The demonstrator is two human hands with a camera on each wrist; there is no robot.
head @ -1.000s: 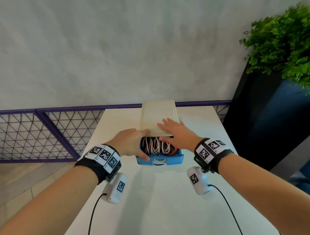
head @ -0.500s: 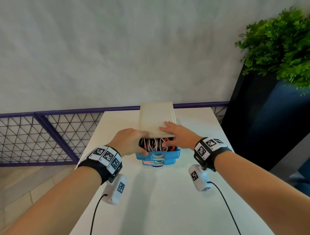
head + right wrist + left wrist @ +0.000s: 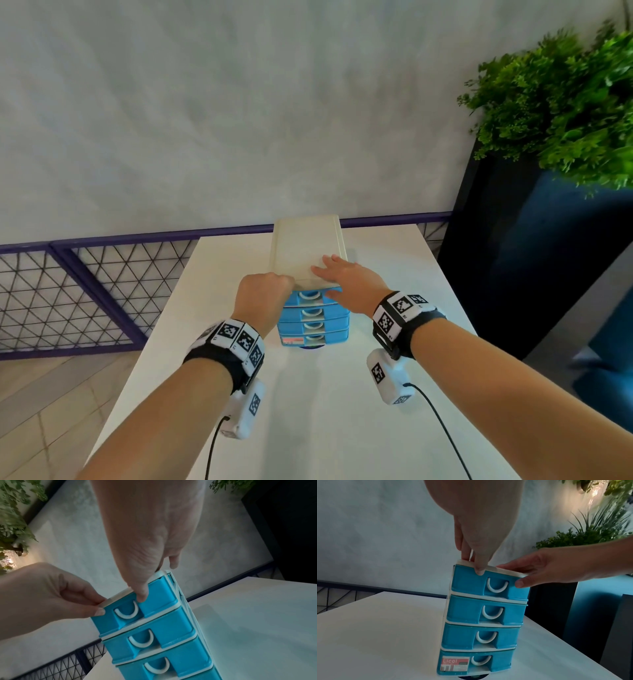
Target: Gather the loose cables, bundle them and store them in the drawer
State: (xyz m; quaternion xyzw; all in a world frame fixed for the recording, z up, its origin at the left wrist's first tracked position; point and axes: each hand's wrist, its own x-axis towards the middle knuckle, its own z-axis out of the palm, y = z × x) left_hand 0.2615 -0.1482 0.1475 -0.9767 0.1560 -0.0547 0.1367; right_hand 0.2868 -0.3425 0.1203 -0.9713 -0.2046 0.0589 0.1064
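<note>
A small drawer unit with a cream top and four blue drawers is seen standing on the white tabletop, near its far edge. The top drawer is pushed in, roughly level with the three drawers beneath it, and its white curved handle is left untouched. No cables can be made out in any view, so whether they lie inside the top drawer cannot be told.

The left hand is placed at the unit's front left top corner, with its fingers curled in and the thumb pressed against the blue face of the top drawer; the grip is clenched at the corner rather than wrapped round anything. The right hand is laid flat on the cream top with fingers straight, its grip released, and its thumb is rested on the right part of the top drawer's face.

A lower drawer carries a red and white label. Behind the tabletop a purple railing with wire mesh is seen, and a green plant in a dark planter is placed to the right.
</note>
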